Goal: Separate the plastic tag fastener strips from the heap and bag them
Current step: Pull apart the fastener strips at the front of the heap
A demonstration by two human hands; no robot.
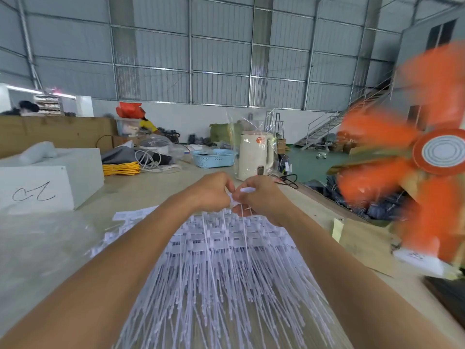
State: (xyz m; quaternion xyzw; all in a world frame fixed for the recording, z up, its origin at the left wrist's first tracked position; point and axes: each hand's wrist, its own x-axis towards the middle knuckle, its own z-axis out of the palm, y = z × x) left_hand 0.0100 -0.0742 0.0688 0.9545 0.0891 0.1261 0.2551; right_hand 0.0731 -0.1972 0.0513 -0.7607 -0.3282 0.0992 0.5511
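Note:
A wide heap of white plastic tag fastener strips [226,273] lies on the table between my forearms, heads at the far end and thin tails fanning toward me. Both hands meet just above its far edge. My left hand [214,190] pinches the head end of a strip. Facing it, my right hand [259,195] grips the white heads of a few strips [247,189], whose tails hang down onto the heap. A clear plastic bag [251,127] stands behind, draped over a cream kettle.
A spinning orange fan [415,157] fills the right side, close to my right arm. A white box [50,177] sits at left, yellow cable [120,168] and a blue basket [214,157] farther back. The cream kettle [254,157] stands beyond my hands. The table edge runs along the right.

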